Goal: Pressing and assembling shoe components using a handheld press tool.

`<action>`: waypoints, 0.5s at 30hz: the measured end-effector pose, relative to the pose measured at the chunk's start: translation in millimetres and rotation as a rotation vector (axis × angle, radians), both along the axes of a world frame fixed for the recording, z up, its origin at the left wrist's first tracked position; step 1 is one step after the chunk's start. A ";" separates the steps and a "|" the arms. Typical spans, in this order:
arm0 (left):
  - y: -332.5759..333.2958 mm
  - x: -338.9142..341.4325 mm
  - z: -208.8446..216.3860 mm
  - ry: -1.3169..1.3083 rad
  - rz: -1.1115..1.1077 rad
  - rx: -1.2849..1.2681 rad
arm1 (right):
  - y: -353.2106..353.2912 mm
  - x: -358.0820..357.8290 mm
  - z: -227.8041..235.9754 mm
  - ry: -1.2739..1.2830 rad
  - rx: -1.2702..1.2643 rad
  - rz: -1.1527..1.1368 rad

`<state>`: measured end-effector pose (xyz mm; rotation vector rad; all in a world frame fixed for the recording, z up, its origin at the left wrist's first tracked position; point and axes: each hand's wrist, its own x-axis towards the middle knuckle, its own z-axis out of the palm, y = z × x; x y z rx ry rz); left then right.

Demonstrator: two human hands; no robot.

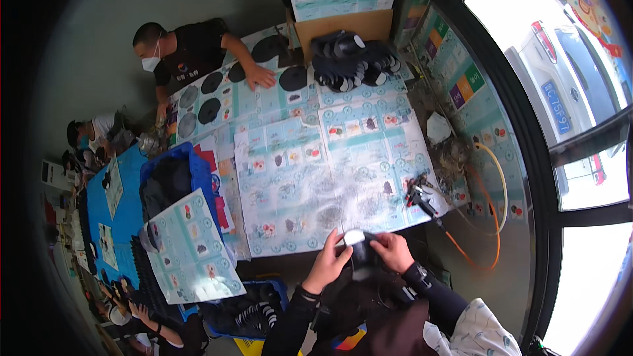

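In front of my body, just off the table's near edge, I hold a black cap-like piece (pixel 361 265) with a rounded white panel at its top. My left hand (pixel 328 264) is closed on its left side, thumb near the white panel. On the other side my right hand (pixel 393 253) pinches the black edge. The exact kind of the piece is hard to make out. Beyond it lies the table (pixel 283 188), covered with printed sheets that carry dark smudges. A spray gun (pixel 422 201) rests at the table's right edge.
Black-and-white pieces (pixel 356 66) are heaped at the far end. A co-worker's hand (pixel 262 77) rests among black discs (pixel 293 78). Left stand a blue crate (pixel 188 152) and a tilted printed board (pixel 191 250). An orange hose (pixel 491 224) loops at right, near the glass door.
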<state>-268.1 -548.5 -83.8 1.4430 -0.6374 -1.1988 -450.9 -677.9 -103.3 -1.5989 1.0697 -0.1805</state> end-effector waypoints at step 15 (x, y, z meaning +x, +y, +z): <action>25.5 -6.4 -54.7 -0.670 0.129 0.406 | 24.3 36.6 9.3 0.156 -0.338 0.254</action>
